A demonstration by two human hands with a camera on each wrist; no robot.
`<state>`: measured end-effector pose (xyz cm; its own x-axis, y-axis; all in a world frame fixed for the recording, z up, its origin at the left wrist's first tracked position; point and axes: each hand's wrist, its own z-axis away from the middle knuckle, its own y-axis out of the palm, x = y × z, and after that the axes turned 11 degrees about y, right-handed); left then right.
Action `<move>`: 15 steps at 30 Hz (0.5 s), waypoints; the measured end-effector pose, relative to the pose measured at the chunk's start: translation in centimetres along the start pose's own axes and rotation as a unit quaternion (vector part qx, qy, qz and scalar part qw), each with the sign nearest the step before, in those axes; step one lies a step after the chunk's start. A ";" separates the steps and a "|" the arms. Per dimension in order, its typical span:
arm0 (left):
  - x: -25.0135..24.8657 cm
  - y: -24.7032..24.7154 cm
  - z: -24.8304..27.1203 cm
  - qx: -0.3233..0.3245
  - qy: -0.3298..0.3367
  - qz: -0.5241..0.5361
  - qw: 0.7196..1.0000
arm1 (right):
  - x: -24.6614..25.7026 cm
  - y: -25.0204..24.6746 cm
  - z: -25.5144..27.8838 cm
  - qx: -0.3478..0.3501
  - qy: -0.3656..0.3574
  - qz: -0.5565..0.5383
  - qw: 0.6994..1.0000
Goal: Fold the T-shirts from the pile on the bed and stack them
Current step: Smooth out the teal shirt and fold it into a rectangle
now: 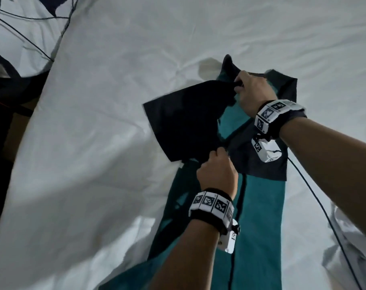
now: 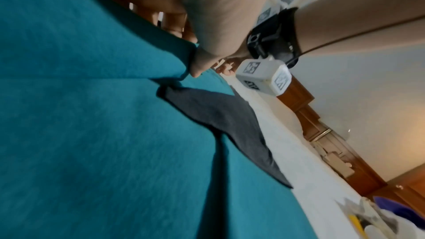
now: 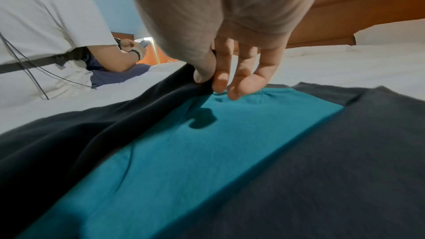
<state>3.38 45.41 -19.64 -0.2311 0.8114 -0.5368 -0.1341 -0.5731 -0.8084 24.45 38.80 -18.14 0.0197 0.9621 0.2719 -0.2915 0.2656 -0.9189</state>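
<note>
While both hands pinch the teal cotton T-shirt with dark sleeves (image 1: 259,208) mid-bed, right hand (image 1: 254,91) at the shoulder and left hand (image 1: 216,170) lower down, I'd fold the sleeve side straight inward, keeping it taut.

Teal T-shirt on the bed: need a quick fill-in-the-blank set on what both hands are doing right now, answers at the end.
1. The right hand pinches the shirt's dark ____ sleeve, lifted off the bed sheet.
2. The T-shirt body is ____ in colour, with dark grey sleeves.
3. The left hand grips the fabric ____ to the person than the right hand does.
4. Both wrists wear bands printed with black-and-white ____.

Missing words: left; teal; nearer; markers
</note>
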 end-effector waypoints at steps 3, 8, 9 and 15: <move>0.8 0.8 0.4 0.037 -0.012 0.004 0.999 | -0.3 1.0 3.0 0.004 0.016 -0.054 0.998; 3.0 0.6 4.0 0.074 -0.001 -0.008 0.997 | -0.2 4.7 12.4 0.079 0.060 -0.091 0.991; 3.7 0.5 5.1 0.082 0.005 -0.013 0.997 | -0.1 5.5 14.5 0.100 0.073 -0.096 0.988; 8.5 -0.6 14.2 0.115 0.050 -0.062 0.990 | 0.5 9.9 23.0 0.116 0.135 -0.104 0.979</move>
<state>-12.16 50.98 -20.29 -0.1041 0.8778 -0.4675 -0.3749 -0.4700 -0.7991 -0.43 40.51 -20.52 0.3445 0.8780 0.3325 -0.4626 0.4669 -0.7536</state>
